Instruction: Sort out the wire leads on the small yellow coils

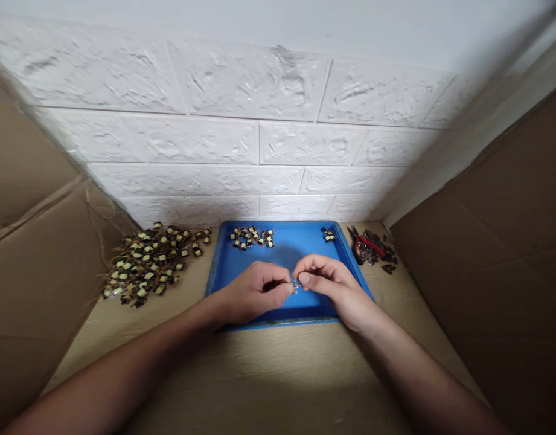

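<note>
Over the blue tray (255, 302), my left hand (255, 291) and my right hand (329, 284) meet with fingertips pinched. Between them is a small wire-wound coil (296, 289), mostly covered by the fingers; its metal pins show below. The left thumb and forefinger grip its body. My right thumb and forefinger pinch at its upper right side, seemingly on a thin wire too fine to make out clearly. Similar coils (250, 237), black with yellow tape and copper wire ends, lie in the tray's back left. A smaller group of coils (327, 234) sits at its back right.
A large heap of coils (146, 260) spreads on the table left of the tray. To the right lie red-handled pliers (369, 244) on a pile of small dark metallic pieces (372, 257). Cardboard walls (490, 241) flank both sides; a white brick-pattern wall (223, 139) stands behind.
</note>
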Action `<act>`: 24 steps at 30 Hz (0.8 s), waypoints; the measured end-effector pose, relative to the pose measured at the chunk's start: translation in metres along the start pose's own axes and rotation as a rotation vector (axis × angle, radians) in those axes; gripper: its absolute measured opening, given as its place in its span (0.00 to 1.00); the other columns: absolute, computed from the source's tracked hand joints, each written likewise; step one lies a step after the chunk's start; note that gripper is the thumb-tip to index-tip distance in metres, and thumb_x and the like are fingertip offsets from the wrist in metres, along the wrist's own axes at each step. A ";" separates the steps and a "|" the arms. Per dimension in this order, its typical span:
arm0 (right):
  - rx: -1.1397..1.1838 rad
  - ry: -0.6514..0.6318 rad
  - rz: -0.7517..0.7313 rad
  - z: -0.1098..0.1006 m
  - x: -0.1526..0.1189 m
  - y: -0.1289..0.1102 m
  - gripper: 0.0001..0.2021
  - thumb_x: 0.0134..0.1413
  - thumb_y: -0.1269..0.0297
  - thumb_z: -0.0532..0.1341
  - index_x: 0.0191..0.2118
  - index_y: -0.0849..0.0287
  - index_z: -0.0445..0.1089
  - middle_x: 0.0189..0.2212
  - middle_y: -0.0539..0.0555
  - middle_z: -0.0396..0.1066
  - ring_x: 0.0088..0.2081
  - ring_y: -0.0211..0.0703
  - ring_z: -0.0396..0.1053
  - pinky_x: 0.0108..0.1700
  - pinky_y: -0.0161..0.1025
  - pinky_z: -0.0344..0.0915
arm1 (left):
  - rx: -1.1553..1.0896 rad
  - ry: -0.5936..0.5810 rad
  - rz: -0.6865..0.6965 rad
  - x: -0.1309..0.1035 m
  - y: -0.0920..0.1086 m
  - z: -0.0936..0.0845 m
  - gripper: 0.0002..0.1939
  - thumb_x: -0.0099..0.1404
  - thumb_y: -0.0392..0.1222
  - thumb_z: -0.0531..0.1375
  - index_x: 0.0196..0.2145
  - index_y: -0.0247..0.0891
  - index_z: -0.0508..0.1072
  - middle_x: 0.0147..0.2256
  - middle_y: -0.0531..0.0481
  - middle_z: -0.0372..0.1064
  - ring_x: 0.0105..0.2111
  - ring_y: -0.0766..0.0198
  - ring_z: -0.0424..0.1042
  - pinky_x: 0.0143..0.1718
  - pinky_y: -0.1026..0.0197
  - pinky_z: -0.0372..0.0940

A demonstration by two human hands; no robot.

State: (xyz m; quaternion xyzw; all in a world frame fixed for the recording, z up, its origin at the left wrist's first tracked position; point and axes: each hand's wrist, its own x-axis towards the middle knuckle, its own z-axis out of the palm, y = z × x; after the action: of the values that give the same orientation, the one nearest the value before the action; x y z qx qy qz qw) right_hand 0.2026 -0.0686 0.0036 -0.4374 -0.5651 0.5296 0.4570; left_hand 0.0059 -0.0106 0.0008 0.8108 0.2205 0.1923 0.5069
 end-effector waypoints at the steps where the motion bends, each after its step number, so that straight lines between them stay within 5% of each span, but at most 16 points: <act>1: 0.054 -0.031 0.022 -0.001 0.000 0.000 0.06 0.58 0.61 0.66 0.35 0.57 0.74 0.28 0.48 0.69 0.31 0.38 0.64 0.36 0.37 0.61 | -0.010 0.006 -0.015 0.000 0.000 0.000 0.16 0.68 0.44 0.53 0.23 0.35 0.62 0.22 0.56 0.52 0.25 0.70 0.53 0.27 0.65 0.50; 10: 0.271 -0.047 0.132 -0.004 0.000 0.007 0.05 0.51 0.64 0.72 0.33 0.58 0.78 0.31 0.49 0.75 0.33 0.36 0.68 0.40 0.36 0.62 | -0.076 -0.005 -0.039 -0.002 -0.001 -0.003 0.18 0.69 0.47 0.53 0.24 0.35 0.60 0.23 0.57 0.50 0.25 0.70 0.51 0.27 0.65 0.48; 24: 0.269 -0.012 0.113 -0.002 0.002 0.013 0.04 0.49 0.65 0.73 0.32 0.56 0.80 0.29 0.48 0.77 0.32 0.35 0.69 0.41 0.36 0.63 | -0.056 -0.032 -0.025 -0.001 0.000 -0.004 0.18 0.69 0.46 0.54 0.24 0.35 0.60 0.24 0.56 0.51 0.27 0.69 0.52 0.28 0.64 0.49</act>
State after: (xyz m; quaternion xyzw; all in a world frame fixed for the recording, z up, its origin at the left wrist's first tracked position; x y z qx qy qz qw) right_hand 0.2041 -0.0659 -0.0096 -0.4003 -0.4660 0.6281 0.4776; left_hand 0.0027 -0.0079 0.0022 0.7964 0.2171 0.1789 0.5354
